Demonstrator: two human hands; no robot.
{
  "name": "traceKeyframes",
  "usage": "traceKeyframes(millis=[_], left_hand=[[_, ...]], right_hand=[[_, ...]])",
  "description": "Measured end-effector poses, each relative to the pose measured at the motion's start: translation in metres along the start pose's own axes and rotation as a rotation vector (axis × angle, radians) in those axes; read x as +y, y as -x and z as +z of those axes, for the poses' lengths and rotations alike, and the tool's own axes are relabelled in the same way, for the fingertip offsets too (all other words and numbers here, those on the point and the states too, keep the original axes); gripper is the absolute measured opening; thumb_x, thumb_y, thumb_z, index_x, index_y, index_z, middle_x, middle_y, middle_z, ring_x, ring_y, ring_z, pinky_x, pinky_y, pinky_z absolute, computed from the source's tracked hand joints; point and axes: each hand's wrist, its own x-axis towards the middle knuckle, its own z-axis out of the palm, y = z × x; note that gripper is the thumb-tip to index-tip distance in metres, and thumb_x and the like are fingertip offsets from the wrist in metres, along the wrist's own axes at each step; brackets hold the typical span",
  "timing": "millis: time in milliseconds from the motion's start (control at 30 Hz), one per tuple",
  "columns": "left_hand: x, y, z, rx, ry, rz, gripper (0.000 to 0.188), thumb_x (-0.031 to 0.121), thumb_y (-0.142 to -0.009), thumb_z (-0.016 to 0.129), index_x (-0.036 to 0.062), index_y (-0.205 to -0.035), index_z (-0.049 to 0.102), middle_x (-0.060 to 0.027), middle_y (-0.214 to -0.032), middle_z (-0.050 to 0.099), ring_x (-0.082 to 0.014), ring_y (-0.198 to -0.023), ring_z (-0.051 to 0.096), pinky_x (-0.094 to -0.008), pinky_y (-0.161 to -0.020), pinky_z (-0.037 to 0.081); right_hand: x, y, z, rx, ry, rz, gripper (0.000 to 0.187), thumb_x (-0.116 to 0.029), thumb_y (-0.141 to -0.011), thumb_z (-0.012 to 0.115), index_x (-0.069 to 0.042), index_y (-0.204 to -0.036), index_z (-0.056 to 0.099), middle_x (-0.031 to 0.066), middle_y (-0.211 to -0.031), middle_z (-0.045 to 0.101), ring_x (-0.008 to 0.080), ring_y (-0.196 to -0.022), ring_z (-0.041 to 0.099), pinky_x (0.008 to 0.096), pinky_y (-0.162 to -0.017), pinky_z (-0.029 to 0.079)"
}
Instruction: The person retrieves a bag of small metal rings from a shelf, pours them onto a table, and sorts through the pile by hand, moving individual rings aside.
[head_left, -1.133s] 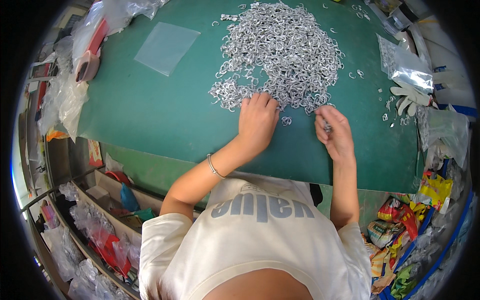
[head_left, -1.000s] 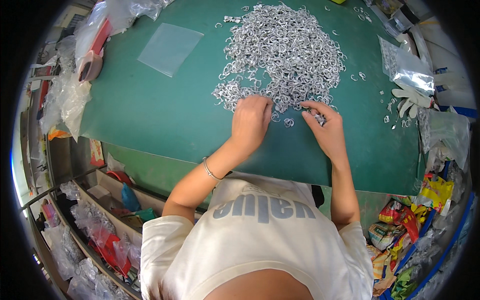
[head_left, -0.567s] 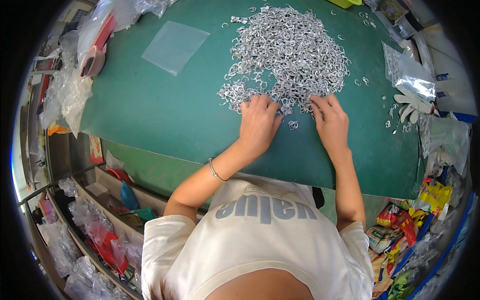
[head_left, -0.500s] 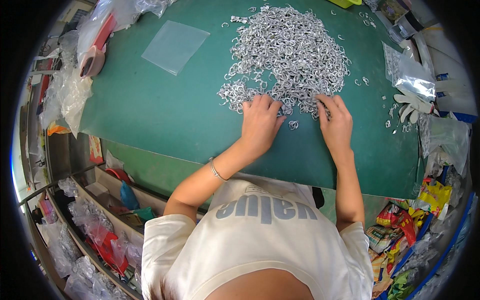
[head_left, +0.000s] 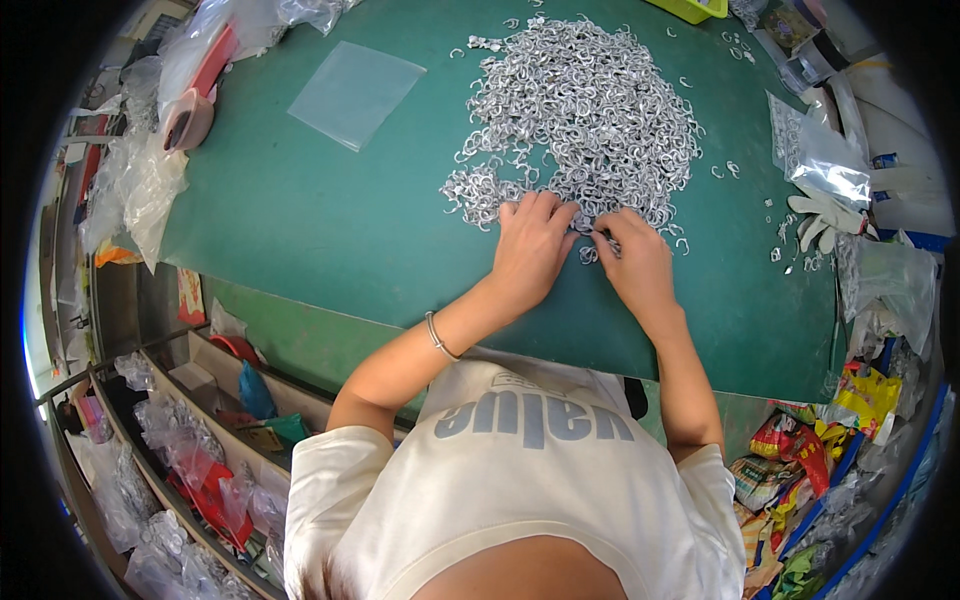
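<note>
silvery curved pieces (head_left: 590,115) partly hidden by curled hands (head_left: 530,250); grip obscured, cannot tell if holding any.

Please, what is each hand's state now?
Left hand: curled at the near edge of the pile of silvery, curved, metallic-looking pieces; whether it holds any cannot be told.
Right hand: half closed at the same edge; hold also cannot be told.
</note>
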Motion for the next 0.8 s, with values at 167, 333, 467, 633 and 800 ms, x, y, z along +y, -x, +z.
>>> traceKeyframes(millis=[167,333,467,633,800], left_hand=[[0.001,-0.004,-0.003,-0.015,-0.004,0.049,0.025,0.008,-0.072,0.069,0.0095,-0.096,0.063,-0.0046,-0.089,0.052,-0.0228,-0.086,0.049,-0.0355,-0.072,0.032],[0.002,-0.008,-0.012,0.076,0.286,-0.019,0.015,0.004,-0.078,0.065,0.0052,-0.093,0.065,-0.0047,-0.085,0.058,-0.0186,-0.079,0.056,-0.0317,-0.071,0.039],[0.01,0.005,-0.022,-0.119,0.881,-0.51,0.016,0.003,-0.082,0.062,-0.0008,-0.098,0.063,-0.0047,-0.082,0.064,-0.0112,-0.074,0.059,-0.026,-0.064,0.046],[0.007,0.011,-0.043,0.073,0.704,-0.351,0.022,0.005,-0.081,0.064,-0.0002,-0.102,0.061,-0.0084,-0.089,0.064,-0.0188,-0.079,0.061,-0.0292,-0.069,0.049],[-0.04,0.001,-0.053,0.065,-0.164,-0.054,0.032,0.008,-0.075,0.067,0.0025,-0.105,0.059,-0.0152,-0.12,0.051,-0.0359,-0.114,0.045,-0.0408,-0.091,0.041]], right_hand=[[0.01,0.002,-0.033,0.172,-0.034,0.157,0.01,-0.004,-0.077,0.062,-0.001,-0.086,0.06,0.0131,-0.071,0.056,0.0274,-0.063,0.057,0.036,-0.058,0.045],[0.012,0.013,-0.027,0.102,-0.399,0.288,0.02,-0.006,-0.083,0.06,-0.001,-0.102,0.06,0.0049,-0.068,0.055,0.0144,-0.056,0.051,0.0296,-0.051,0.042],[-0.018,0.01,-0.019,-0.249,-1.094,0.615,0.02,-0.009,-0.089,0.056,-0.001,-0.106,0.06,0.0006,-0.063,0.053,0.0034,-0.046,0.043,0.0178,-0.039,0.031],[-0.017,0.01,0.0,-0.198,-1.137,0.596,0.013,-0.01,-0.089,0.055,0.001,-0.095,0.058,0.0058,-0.069,0.056,0.0083,-0.05,0.05,0.0183,-0.037,0.032],[-0.017,-0.006,-0.001,-0.24,-1.65,0.57,0.019,-0.012,-0.089,0.051,-0.001,-0.104,0.052,0.0105,-0.092,0.055,0.0152,-0.063,0.054,0.0195,-0.039,0.034]])
